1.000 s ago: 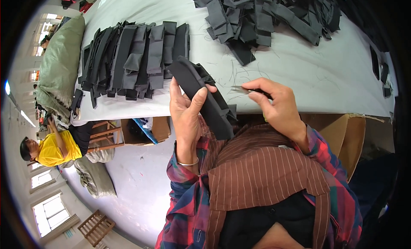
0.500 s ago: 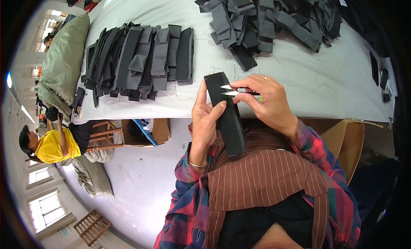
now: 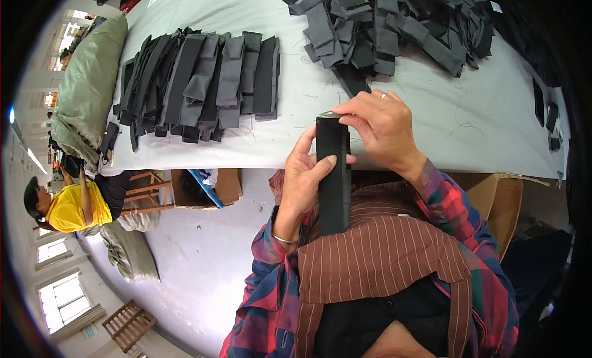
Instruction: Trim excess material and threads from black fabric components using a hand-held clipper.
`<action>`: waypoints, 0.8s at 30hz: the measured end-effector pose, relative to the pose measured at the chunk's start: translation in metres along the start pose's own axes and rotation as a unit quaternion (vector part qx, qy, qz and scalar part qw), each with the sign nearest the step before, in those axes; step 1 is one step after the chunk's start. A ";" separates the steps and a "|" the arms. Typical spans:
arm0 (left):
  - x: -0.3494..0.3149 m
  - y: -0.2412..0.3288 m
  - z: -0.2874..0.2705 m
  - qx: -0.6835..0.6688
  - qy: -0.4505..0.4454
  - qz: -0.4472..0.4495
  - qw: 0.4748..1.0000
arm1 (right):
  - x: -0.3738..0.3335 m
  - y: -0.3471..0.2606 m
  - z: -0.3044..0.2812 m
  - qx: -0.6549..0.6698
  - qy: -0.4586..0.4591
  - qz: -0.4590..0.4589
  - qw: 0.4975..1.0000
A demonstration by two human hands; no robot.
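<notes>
A black fabric strip [image 3: 333, 201] hangs lengthwise in front of my apron, its upper end over the table's near edge. My left hand [image 3: 306, 173] is closed on it, the thumb flat on its face and the fingers behind. In my right hand [image 3: 383, 127] is a pair of thread snips [image 3: 329, 114], mostly hidden by my fingers. Its blades lie at the strip's top edge; whether they are apart cannot be made out. Beyond my hands a loose heap of dark strips [image 3: 385, 31] covers the far table, and a row of stacked strips [image 3: 203, 81] lies to the left.
The white-covered table [image 3: 444, 130] has stray threads on it. Large sacks [image 3: 92, 87] stand at its left end, near a person in a yellow top [image 3: 77, 207]. A cardboard box [image 3: 229, 188] sits below the edge, another carton [image 3: 487, 198] at my right.
The fabric strip has turned more upright and shifted slightly right. My right hand has brought the snips from over the strip's face up to its top edge.
</notes>
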State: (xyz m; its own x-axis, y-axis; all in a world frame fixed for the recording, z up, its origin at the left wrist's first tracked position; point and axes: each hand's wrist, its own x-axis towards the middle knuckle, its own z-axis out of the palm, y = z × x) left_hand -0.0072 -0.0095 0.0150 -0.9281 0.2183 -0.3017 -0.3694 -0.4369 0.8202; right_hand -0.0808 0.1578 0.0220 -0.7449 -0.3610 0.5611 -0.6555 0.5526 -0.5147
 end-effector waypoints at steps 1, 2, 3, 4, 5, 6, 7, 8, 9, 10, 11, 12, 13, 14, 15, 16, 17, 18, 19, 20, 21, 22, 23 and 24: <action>0.000 -0.001 -0.002 -0.005 0.014 0.002 1.000 | -0.001 0.001 0.000 0.047 0.013 0.027 0.998; 0.000 -0.002 -0.003 -0.009 0.028 0.003 1.000 | -0.002 -0.001 0.000 0.047 0.011 0.027 0.998; 0.000 -0.003 -0.003 -0.011 0.029 0.002 1.000 | -0.004 -0.005 -0.003 0.133 0.003 0.104 0.986; 0.000 -0.004 -0.002 -0.020 0.036 0.005 0.999 | -0.006 -0.009 -0.005 0.218 -0.004 0.179 0.959; 0.000 -0.005 -0.002 -0.030 0.043 0.009 0.999 | -0.007 -0.013 -0.006 0.218 -0.006 0.180 0.959; 0.001 -0.007 -0.001 -0.031 0.043 0.007 0.999 | -0.009 -0.018 -0.007 0.282 -0.059 0.241 0.927; 0.002 -0.009 0.000 -0.013 0.039 0.016 0.999 | -0.010 -0.021 -0.008 0.343 -0.111 0.300 0.883; 0.002 -0.012 0.001 0.005 0.035 0.025 0.999 | -0.013 -0.019 -0.005 0.343 -0.112 0.301 0.883; 0.003 -0.015 0.004 -0.004 0.044 0.036 0.998 | -0.018 -0.014 0.001 0.282 -0.065 0.222 0.931; 0.002 -0.017 0.004 -0.005 0.044 0.035 0.998 | -0.022 -0.011 0.005 0.217 -0.018 0.139 0.966; 0.002 -0.019 0.004 0.013 0.052 0.055 0.997 | -0.024 -0.009 0.006 0.187 0.001 0.100 0.977; 0.002 -0.021 0.004 0.029 0.061 0.075 0.995 | -0.026 -0.008 0.005 0.188 -0.002 0.100 0.977; 0.003 -0.020 0.007 0.014 0.093 0.083 0.992 | -0.029 -0.006 0.003 0.162 -0.017 0.053 0.985; 0.006 -0.022 0.003 0.013 0.095 0.082 0.992 | -0.030 -0.006 0.002 0.136 -0.033 0.005 0.990; 0.008 -0.026 -0.002 0.004 0.085 0.114 0.990 | -0.032 -0.006 0.007 0.130 0.001 -0.049 0.990; 0.009 -0.030 -0.010 -0.007 0.076 0.145 0.987 | -0.034 -0.008 0.007 0.132 -0.001 -0.050 0.990; 0.011 -0.038 -0.026 0.020 0.089 0.135 0.987 | -0.036 -0.010 0.007 0.123 -0.010 -0.080 0.989; 0.011 -0.034 -0.021 0.018 0.089 0.134 0.987 | -0.039 -0.010 0.007 0.110 -0.018 -0.108 0.988; 0.011 -0.025 -0.010 -0.039 0.106 0.107 0.988 | -0.042 -0.009 0.008 0.109 -0.020 -0.107 0.988; 0.011 -0.021 -0.003 -0.096 0.122 0.080 0.985 | -0.044 -0.009 0.007 0.108 -0.021 -0.106 0.988; 0.006 -0.011 -0.015 -0.090 0.044 0.056 0.993 | -0.045 -0.008 0.008 0.105 -0.023 -0.103 0.989; 0.005 -0.010 -0.012 -0.091 0.044 0.055 0.993 | -0.045 -0.009 0.008 0.103 -0.025 -0.101 0.989; 0.004 -0.007 -0.007 -0.130 0.070 0.037 0.988 | -0.045 -0.009 0.008 0.103 -0.026 -0.101 0.989; 0.003 -0.001 -0.001 -0.167 0.097 0.020 0.981 | -0.044 -0.011 0.008 0.111 -0.025 -0.097 0.989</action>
State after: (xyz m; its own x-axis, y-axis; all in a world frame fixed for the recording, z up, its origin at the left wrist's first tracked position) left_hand -0.0095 -0.0096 0.0131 -0.9216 0.0399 -0.3860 -0.2977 -0.7109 0.6372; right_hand -0.0416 0.1617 -0.0023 -0.6045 -0.4832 0.6333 -0.7933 0.2932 -0.5335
